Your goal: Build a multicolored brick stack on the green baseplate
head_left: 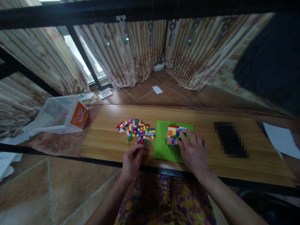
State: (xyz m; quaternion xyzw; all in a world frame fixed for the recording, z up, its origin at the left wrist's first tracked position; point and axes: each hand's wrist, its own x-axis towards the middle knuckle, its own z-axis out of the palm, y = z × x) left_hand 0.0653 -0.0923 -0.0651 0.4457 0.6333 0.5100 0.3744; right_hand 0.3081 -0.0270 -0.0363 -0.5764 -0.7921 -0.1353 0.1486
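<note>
Close to the front edge of the table, my left hand (132, 159) pinches a small dark purple toy brick (144, 146) between thumb and fingertips. Loose toy bricks of many colours (138, 128) lie in a pile just beyond it. A bright green baseplate (161, 150) sits to the right of the pile. On it stands a rectangular build of multicoloured bricks (173, 134), with rows of red, yellow, white and orange at its far side. My right hand (194, 150) rests over the build's right part, index fingertip and thumb apart on its top. Its fingers cover that corner.
A clear plastic bin (56, 112) with an orange label is left of the wooden table (100, 134). A dark, pixelated flat object (231, 139) lies on the right. White paper (282, 140) is beyond the right end. Black metal bars (140, 14) cross above; curtains (131, 56) hang behind.
</note>
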